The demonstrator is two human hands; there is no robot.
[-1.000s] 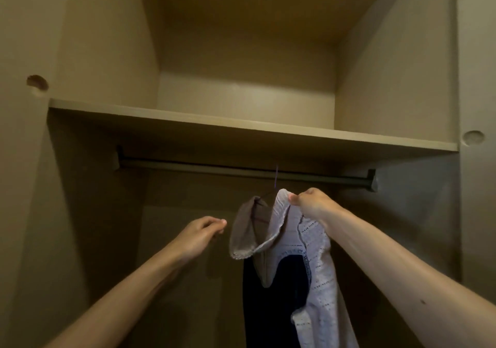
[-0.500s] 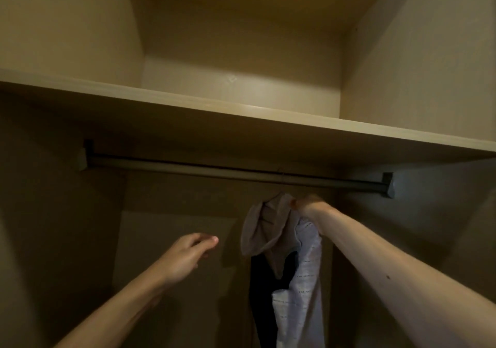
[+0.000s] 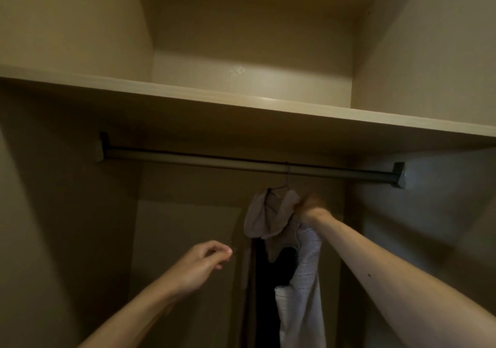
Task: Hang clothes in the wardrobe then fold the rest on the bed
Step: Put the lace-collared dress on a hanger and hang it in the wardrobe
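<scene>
A pale knitted garment (image 3: 303, 275) hangs on a thin wire hanger (image 3: 286, 180) whose hook sits over the dark wardrobe rail (image 3: 214, 161). Its collar flops open to the left, and a dark garment (image 3: 271, 288) hangs behind it. My right hand (image 3: 311, 208) is shut on the pale garment at its shoulder, just below the rail. My left hand (image 3: 204, 264) hovers lower and to the left, clear of the clothes, holding nothing, its fingers loosely curled.
A beige shelf (image 3: 241, 106) runs across above the rail. Wardrobe side walls close in at left and right. The rail's left half carries nothing. A rail bracket (image 3: 398, 174) sits at the right end.
The view has moved closer into the wardrobe and tilted up. My right hand stays on the garment's shoulder below the rail. My left hand has dropped slightly and curled.
</scene>
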